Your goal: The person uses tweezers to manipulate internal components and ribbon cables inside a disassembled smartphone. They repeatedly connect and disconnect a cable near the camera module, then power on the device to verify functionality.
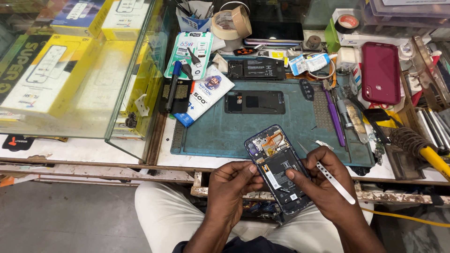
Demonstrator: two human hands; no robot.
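We see an opened phone [277, 169], its back off and its black battery and orange parts showing, held above the lap at the near edge of the desk [187, 154]. The left hand [230, 187] is closed around the phone's left side, thumb resting on its edge. The right hand [323, 182] grips the phone's right side, its forefinger pressed onto the battery, and it also holds a white tweezers [328, 174] whose tip points to the far left and whose long end trails to the near right. Just beyond the phone lies a teal work mat [215, 126] with a black phone back cover [254, 102] on it. Farther right rests a red phone [380, 72], and a purple-handled tool [333, 112] lies beside the mat. At the far edge stands a roll of tan tape [230, 23]. A glass case [79, 70] of yellow boxes fills the left.
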